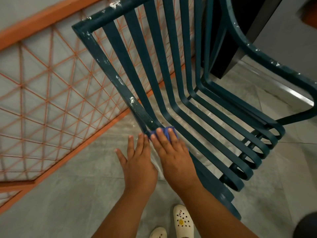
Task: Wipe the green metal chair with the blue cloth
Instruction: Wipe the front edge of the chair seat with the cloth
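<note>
The green metal chair (171, 69) stood on the grey tiled floor (72, 194) beside an orange lattice railing (48, 86), its slats running long from the back's top rail at the upper left down through the bend and out along the seat toward the lower right. The right hand (173, 157) lay flat, fingers straight, pressing the blue cloth (167, 130) onto the chair's left frame bar at the bend; the cloth showed only past the fingertips. The left hand (137, 162) hung just beside it, fingers straight and spread, holding nothing. White clogs (182, 222) stood below.
</note>
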`<state>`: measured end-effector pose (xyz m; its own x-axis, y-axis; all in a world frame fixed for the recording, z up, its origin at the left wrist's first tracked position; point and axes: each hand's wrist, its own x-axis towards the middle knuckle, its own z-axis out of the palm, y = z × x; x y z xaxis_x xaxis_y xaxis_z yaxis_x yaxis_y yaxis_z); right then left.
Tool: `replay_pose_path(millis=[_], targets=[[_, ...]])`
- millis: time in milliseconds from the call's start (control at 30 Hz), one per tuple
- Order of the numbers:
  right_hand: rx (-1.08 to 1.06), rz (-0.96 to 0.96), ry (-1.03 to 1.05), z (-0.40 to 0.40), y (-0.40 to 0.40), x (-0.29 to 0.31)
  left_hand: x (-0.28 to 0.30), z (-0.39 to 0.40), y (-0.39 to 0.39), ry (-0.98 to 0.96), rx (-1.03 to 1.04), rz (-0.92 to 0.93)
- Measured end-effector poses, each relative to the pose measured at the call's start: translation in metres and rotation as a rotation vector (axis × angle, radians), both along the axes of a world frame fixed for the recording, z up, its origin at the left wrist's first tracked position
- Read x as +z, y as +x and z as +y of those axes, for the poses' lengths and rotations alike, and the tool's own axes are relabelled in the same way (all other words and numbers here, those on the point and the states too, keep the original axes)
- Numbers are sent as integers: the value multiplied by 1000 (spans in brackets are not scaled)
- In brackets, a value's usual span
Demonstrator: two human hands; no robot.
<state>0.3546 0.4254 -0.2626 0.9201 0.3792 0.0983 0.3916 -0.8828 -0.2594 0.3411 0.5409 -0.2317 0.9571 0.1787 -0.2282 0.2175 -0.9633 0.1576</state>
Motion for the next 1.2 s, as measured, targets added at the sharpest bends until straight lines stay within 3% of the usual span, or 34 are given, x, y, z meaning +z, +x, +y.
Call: replay_pose_path(millis=[100, 300, 367, 500, 633, 700, 867, 1033, 1200], targets=[[-244, 193, 136, 9, 22, 9, -2, 1, 2, -44, 4, -38], [56, 106, 17, -7, -2, 1, 0, 0, 12, -251, 58, -120], [-29, 176, 74, -14, -7, 11, 3, -1, 15, -334, 81, -143], [-348, 639, 368, -20, 35, 30, 10, -8, 17, -512, 168, -126], [-499, 1068, 1023, -14, 75, 33, 8, -15, 15, -594, 194, -81], [-572, 1190, 1174, -16, 79, 24, 2, -15, 16, -575, 164, -86], [-632, 1452, 931, -44, 71, -1, -2, -13, 18, -486, 127, -52], [-667, 1389, 1203, -27, 83, 3, -3, -15, 19, -461, 133, -38], [-642, 1476, 932, -53, 63, 3, -1, -14, 19, -449, 135, -2]])
